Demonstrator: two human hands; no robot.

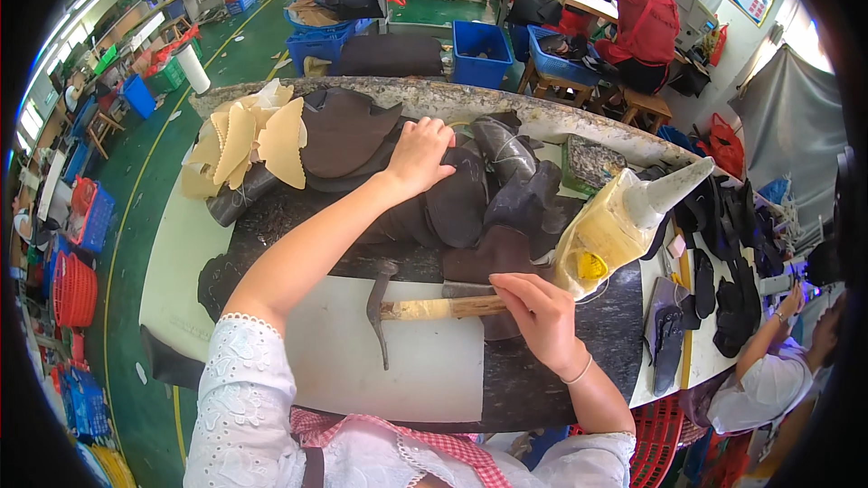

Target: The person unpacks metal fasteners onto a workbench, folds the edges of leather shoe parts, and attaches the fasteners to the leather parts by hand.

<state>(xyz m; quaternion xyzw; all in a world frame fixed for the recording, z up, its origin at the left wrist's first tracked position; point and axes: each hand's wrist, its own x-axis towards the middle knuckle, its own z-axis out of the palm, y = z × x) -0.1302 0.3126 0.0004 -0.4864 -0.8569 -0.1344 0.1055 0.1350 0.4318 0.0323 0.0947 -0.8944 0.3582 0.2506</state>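
My left hand reaches over a heap of dark leather pieces, fingers curled and thumb bent at the edge of a rounded black leather piece. Beside it lies a larger dark brown leather piece. My right hand is closed at the end of a hammer's wooden handle; the hidden lower fingers seem wrapped round it. The hammer points left, its dark metal head over a white board. Just past the right fingertips is a flat brown leather piece.
A yellowish glue bottle with a pale nozzle stands tilted beside my right hand. Cream cut pieces are stacked at the far left. Black shoe parts cover the right side. A raised rim bounds the far edge. Co-workers sit beyond and at right.
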